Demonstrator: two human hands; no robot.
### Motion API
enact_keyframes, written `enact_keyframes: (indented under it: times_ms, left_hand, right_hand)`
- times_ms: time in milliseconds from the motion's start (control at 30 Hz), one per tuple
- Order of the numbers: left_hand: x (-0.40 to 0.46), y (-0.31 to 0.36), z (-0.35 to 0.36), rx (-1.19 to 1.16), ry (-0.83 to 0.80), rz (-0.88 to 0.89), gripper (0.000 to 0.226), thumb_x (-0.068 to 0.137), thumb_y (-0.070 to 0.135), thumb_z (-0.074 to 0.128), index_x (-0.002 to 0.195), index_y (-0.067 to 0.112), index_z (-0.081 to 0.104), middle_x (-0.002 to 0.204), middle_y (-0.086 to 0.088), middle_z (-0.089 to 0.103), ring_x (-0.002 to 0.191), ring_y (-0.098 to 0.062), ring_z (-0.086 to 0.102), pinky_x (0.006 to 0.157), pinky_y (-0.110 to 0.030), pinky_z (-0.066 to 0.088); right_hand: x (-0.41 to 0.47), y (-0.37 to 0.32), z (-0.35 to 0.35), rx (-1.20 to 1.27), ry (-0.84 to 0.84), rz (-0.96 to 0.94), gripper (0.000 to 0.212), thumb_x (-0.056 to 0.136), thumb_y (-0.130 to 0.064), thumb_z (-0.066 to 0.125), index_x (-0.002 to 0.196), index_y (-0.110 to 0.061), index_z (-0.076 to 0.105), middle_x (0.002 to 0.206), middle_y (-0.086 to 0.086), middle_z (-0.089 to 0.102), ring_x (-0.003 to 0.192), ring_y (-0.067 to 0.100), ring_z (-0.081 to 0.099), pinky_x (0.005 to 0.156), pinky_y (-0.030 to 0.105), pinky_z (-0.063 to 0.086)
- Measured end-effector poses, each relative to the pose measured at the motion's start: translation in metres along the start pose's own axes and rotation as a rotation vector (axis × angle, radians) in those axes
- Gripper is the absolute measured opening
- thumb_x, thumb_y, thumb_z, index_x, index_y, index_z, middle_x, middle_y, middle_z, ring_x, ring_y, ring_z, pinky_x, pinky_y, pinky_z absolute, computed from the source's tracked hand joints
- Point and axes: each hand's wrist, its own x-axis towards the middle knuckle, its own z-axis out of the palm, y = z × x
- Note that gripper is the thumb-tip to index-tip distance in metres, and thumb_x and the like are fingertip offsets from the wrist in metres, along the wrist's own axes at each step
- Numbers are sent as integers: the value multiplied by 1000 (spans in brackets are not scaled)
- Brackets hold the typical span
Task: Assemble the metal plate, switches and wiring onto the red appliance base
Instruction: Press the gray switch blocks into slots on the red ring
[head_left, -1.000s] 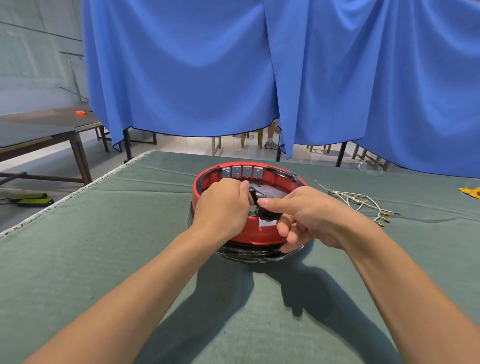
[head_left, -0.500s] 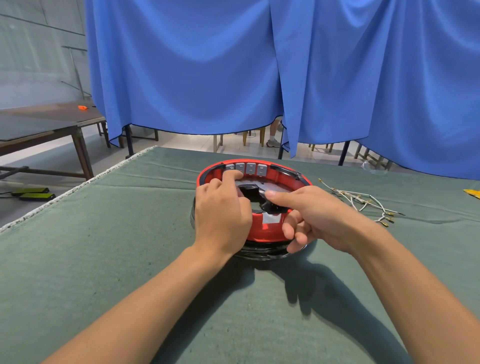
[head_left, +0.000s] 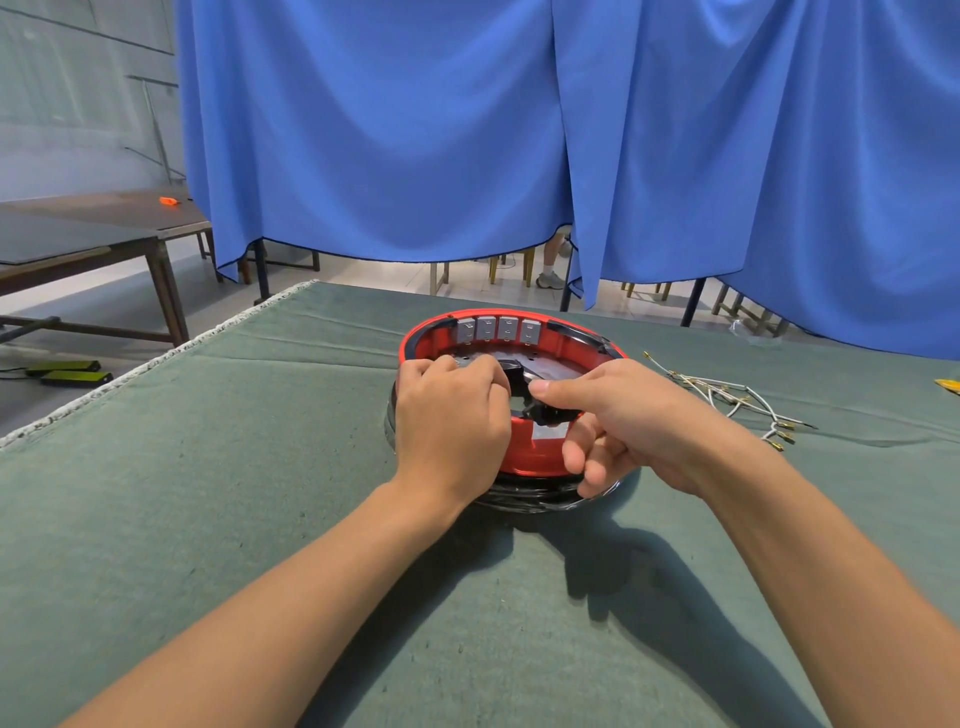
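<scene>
A blue curtain (head_left: 519, 130) hangs behind a table (head_left: 208, 493) covered in green cloth; chair legs and a person's shoe show on the floor beneath the curtain's hem, and a brown side table (head_left: 88, 244) carrying a small orange item (head_left: 168, 201) stands at left. The red base (head_left: 535, 457) sits at the table's middle on a dark ring, with four grey switches (head_left: 497, 329) along its far inner wall and a metal plate (head_left: 558, 366) inside; loose wiring (head_left: 727, 400) lies on the cloth to its right. The left hand (head_left: 449, 421) curls its grip over the base's near-left rim, while the right hand (head_left: 618, 421) pinches a small black part (head_left: 550, 413) at the near rim.
</scene>
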Motion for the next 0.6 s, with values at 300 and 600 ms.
enact_keyframes:
  times_ms: [300, 600]
  left_hand:
    - [-2, 2, 1, -12, 31, -8, 30, 83, 17, 36, 69, 14, 62, 61, 2, 55, 62, -17, 48, 80, -32, 29]
    - [-4, 2, 3, -13, 46, -13, 30, 83, 16, 37, 70, 12, 63, 61, -2, 57, 61, -19, 49, 79, -34, 33]
  right_hand:
    - [-2, -3, 4, -111, 27, -22, 41, 94, -39, 56, 110, 0, 58, 43, 5, 58, 31, 13, 51, 39, 23, 49]
    - [-3, -3, 4, -166, 3, 14, 48, 95, -43, 53, 126, -7, 52, 43, 4, 58, 31, 12, 50, 41, 29, 52]
